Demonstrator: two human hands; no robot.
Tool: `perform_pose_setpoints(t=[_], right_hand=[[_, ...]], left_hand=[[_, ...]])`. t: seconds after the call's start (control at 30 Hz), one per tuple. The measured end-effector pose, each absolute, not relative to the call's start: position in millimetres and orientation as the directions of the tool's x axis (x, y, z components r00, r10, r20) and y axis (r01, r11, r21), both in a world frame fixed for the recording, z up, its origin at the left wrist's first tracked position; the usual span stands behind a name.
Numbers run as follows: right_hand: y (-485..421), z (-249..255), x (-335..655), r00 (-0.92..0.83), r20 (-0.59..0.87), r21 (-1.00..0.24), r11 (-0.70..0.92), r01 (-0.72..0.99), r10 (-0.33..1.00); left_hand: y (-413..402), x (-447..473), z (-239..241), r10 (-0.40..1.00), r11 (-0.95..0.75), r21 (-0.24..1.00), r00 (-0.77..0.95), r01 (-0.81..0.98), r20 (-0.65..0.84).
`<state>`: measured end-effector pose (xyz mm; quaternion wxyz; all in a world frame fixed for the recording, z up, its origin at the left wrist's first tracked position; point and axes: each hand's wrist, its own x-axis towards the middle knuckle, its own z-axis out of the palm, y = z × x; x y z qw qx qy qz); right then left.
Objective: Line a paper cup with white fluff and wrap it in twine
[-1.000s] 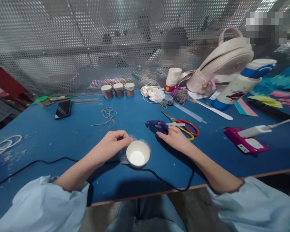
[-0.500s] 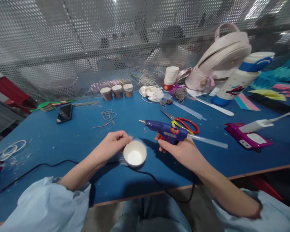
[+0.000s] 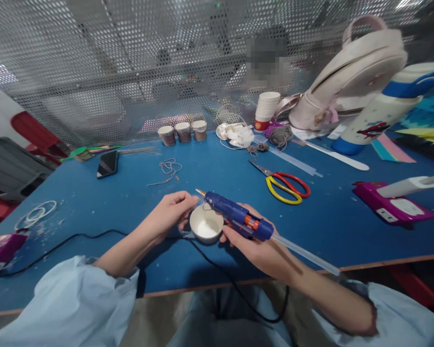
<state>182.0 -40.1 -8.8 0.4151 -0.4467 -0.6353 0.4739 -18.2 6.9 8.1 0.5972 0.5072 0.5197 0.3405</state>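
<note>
A small white paper cup (image 3: 207, 222) is in front of me, its open mouth facing up toward me. My left hand (image 3: 177, 207) is closed at its left side, thumb near the rim; the fingertips are partly hidden. My right hand (image 3: 255, 238) is wrapped round a blue hot glue gun (image 3: 235, 212), its nozzle pointing left over the cup's far rim, close to my left thumb. A clear glue stick (image 3: 307, 253) sticks out of the gun's back end. Some thin translucent material shows under the cup's lower left.
Scissors (image 3: 282, 185) lie right of centre, a purple power adapter (image 3: 394, 205) beyond. A black cable (image 3: 217, 265) crosses the front edge. Behind are wrapped cups (image 3: 183, 132), stacked cups (image 3: 266, 111), yarn (image 3: 280, 137), a bottle (image 3: 379, 118) and a backpack (image 3: 350, 77). A phone (image 3: 107, 164) lies left.
My right hand has brought the glue gun left and down, so its nozzle is now over the cup's rim. The scissors are uncovered. The view has shifted slightly; my left hand stays by the cup.
</note>
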Motion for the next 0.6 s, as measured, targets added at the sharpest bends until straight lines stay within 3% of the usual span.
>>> perform_pose_setpoints(t=[0.27, 0.6], right_hand=[[-46.9, 6.1, 195.1, -0.202, 0.102, -0.887, 0.181, 0.425, 0.974], [-55.4, 3.9, 197.1, -0.468, 0.144, -0.686, 0.428, 0.588, 0.872]], left_hand=[[10.0, -21.3, 17.1, 0.919, 0.303, 0.929, 0.194, 0.212, -0.344], [11.3, -18.6, 17.3, 0.941, 0.24, 0.93, 0.169, 0.277, -0.294]])
